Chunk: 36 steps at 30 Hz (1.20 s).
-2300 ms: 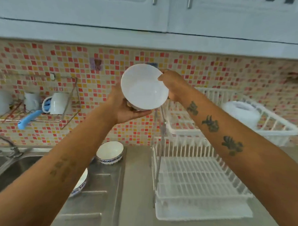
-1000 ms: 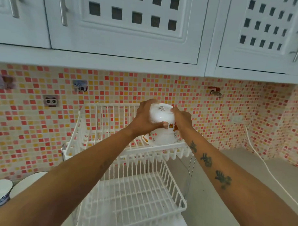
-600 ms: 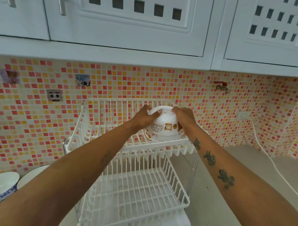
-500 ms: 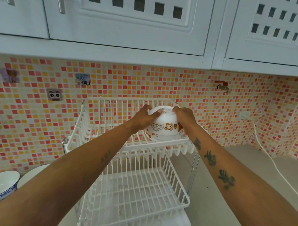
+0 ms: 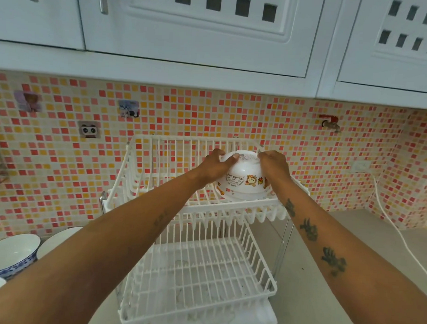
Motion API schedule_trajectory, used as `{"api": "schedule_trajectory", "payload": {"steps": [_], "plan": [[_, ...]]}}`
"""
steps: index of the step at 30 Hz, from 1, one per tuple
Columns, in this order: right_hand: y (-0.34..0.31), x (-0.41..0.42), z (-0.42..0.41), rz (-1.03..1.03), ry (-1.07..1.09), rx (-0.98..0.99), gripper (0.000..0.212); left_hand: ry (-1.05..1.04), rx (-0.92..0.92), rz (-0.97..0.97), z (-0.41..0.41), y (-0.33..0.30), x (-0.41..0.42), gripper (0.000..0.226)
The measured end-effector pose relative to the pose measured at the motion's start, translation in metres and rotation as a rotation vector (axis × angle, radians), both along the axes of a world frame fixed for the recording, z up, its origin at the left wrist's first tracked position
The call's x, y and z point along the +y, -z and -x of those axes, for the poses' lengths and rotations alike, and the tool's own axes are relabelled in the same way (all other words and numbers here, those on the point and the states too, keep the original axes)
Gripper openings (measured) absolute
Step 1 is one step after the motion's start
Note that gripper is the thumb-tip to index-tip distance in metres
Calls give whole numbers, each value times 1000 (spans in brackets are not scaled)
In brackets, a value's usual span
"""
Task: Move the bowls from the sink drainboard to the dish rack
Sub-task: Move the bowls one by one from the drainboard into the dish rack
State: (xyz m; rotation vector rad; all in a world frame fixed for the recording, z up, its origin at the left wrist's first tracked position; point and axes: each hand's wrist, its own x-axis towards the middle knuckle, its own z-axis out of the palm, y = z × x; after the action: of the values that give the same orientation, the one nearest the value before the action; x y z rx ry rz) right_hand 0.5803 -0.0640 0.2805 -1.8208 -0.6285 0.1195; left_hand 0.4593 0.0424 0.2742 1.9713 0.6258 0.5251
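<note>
Head view: left hand (image 5: pixel 213 165) and right hand (image 5: pixel 275 167) both grasp white cartoon-printed bowl (image 5: pixel 243 180), upside down, in upper tier of white dish rack (image 5: pixel 199 270); lower tier bare; blue-patterned bowl (image 5: pixel 9 254) at far left, beside second bowl (image 5: pixel 57 241).

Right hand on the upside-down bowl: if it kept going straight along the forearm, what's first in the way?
Probably the back wires of the dish rack's upper tier, just beyond the right hand and the bowl; the mosaic tile wall lies behind them. Depth between fingers and wires is unclear.
</note>
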Motion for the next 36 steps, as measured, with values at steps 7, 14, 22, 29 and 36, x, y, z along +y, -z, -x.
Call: {"api": "schedule_trajectory", "payload": {"steps": [7, 14, 22, 29, 36], "plan": [[-23, 6, 45, -144, -34, -271, 23, -57, -106, 70, 47, -30, 4, 43], [-55, 79, 166, -191, -332, -281, 36, -294, -332, 86, 141, -56, 47, 48], [-61, 166, 332, -79, -752, -315, 42, -638, -420, 177, 350, -30, 135, 36], [-3, 240, 453, 157, -992, -147, 44, -889, -321, 288, 495, 25, 166, 46], [113, 314, 486, 486, -1033, 97, 55, -993, -326, 596, 565, 120, 203, 46]]}}
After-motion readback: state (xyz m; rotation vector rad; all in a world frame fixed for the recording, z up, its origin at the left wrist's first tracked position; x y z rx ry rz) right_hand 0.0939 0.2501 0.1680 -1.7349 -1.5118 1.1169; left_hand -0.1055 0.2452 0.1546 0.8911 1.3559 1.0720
